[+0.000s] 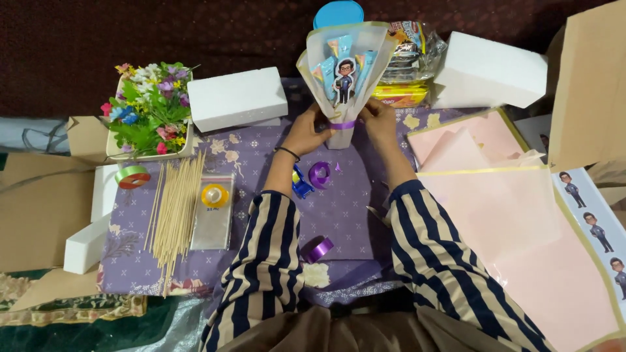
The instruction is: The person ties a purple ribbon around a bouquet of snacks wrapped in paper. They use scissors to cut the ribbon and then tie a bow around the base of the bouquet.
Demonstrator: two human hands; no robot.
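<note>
A paper-wrapped bouquet stands upright at the far side of the purple cloth, with blue packets and a cartoon figure cutout inside. A purple ribbon circles its narrow neck. My left hand grips the neck from the left, and my right hand holds it from the right, fingers at the ribbon. A loose curl of purple ribbon and a blue tape dispenser lie just below my hands.
Bamboo skewers, a yellow ribbon roll on a clear sleeve, a green ribbon roll, a purple ribbon roll, white foam blocks, a flower box, pink paper sheets, snack packets, a cardboard box.
</note>
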